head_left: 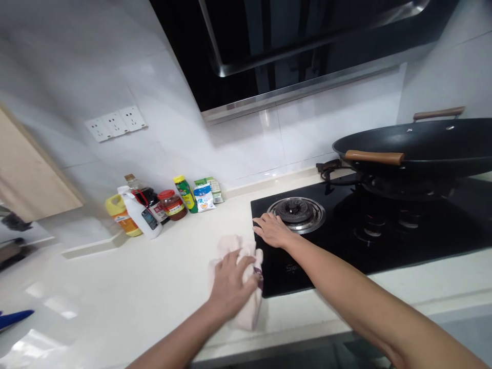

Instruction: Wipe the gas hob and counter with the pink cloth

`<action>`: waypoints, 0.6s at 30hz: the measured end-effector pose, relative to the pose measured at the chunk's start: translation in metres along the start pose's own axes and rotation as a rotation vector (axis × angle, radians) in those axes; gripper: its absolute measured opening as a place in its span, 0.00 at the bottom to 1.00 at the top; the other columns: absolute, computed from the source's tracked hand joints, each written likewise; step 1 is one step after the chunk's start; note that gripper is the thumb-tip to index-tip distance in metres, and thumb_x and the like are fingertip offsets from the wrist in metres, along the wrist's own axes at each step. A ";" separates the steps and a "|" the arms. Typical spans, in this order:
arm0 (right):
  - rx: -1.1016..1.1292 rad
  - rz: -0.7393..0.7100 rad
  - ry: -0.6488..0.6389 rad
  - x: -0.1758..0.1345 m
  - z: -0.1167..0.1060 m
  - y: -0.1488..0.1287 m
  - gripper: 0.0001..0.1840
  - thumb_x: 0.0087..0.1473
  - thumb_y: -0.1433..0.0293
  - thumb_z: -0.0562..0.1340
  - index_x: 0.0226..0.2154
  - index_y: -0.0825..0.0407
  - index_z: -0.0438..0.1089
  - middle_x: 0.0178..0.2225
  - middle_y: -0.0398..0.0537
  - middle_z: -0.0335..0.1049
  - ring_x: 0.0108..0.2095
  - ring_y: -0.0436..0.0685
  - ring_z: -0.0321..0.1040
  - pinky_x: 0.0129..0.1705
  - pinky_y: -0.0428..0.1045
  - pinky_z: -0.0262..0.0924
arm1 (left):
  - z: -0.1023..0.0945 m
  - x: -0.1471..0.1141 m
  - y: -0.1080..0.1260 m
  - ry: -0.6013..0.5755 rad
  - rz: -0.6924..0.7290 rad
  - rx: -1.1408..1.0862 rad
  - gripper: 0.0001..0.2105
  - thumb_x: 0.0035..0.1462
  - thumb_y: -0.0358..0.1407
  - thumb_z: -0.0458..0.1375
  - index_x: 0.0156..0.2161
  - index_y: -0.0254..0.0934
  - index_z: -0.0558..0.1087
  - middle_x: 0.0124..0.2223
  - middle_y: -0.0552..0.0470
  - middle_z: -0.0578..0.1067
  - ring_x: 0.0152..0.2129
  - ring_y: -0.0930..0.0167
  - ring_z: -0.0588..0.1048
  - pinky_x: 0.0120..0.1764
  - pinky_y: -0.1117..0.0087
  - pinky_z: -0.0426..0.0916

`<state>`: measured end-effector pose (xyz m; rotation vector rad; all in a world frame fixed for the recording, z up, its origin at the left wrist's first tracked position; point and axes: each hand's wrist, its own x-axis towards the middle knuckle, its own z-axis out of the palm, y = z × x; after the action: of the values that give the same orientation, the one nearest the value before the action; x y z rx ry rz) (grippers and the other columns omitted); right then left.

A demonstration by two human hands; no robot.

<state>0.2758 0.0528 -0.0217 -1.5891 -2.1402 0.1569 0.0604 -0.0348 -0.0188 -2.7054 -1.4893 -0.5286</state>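
Note:
A pale pink cloth (248, 310) lies bunched on the white countertop, along the left edge of the black gas stove (284, 271). My left hand (232, 284) grips it from above, fingers bent over its folds. Over at the stove's left edge, my right hand (272, 230) rests palm down with its fingers stretched out and holds nothing. Just beyond those fingers is the left burner (295, 212), a dark cap inside a shiny metal ring.
A large black wok (430, 146) with wooden handles sits on the right burner. Against the wall stand a yellow bottle (123, 215), a white bottle (142, 218), a red-lidded jar (172, 206) and seasoning packets (203, 199). The range hood (300, 46) hangs low above.

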 end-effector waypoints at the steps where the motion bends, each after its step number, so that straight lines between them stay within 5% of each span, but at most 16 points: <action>1: 0.005 0.001 0.002 0.000 0.000 0.000 0.27 0.67 0.56 0.45 0.61 0.49 0.61 0.56 0.58 0.61 0.58 0.66 0.53 0.59 0.65 0.47 | 0.000 -0.008 0.008 0.014 0.021 -0.033 0.15 0.58 0.42 0.56 0.50 0.49 0.73 0.57 0.47 0.69 0.55 0.56 0.65 0.53 0.51 0.60; 10: 0.042 0.018 0.028 0.000 -0.001 -0.002 0.27 0.67 0.56 0.46 0.60 0.50 0.62 0.55 0.58 0.63 0.57 0.65 0.55 0.58 0.63 0.48 | -0.006 -0.024 0.036 0.117 0.105 -0.179 0.09 0.53 0.32 0.55 0.39 0.44 0.73 0.45 0.47 0.71 0.44 0.59 0.68 0.45 0.55 0.63; 14: 0.081 0.022 0.041 0.001 -0.001 0.000 0.26 0.67 0.56 0.47 0.60 0.50 0.62 0.56 0.58 0.63 0.58 0.65 0.54 0.59 0.63 0.47 | 0.002 -0.014 0.061 0.116 0.302 -0.267 0.10 0.51 0.29 0.55 0.39 0.43 0.72 0.49 0.47 0.69 0.46 0.60 0.66 0.48 0.56 0.62; 18: 0.146 0.039 0.031 0.004 -0.004 0.004 0.27 0.68 0.57 0.43 0.61 0.49 0.61 0.57 0.56 0.63 0.58 0.63 0.55 0.59 0.61 0.49 | 0.009 0.008 0.078 0.046 0.348 -0.292 0.10 0.48 0.30 0.58 0.38 0.43 0.73 0.45 0.48 0.70 0.44 0.61 0.66 0.48 0.57 0.62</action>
<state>0.2799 0.0567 -0.0185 -1.5400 -2.0255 0.2925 0.1309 -0.0691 -0.0133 -3.0489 -0.9597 -0.8360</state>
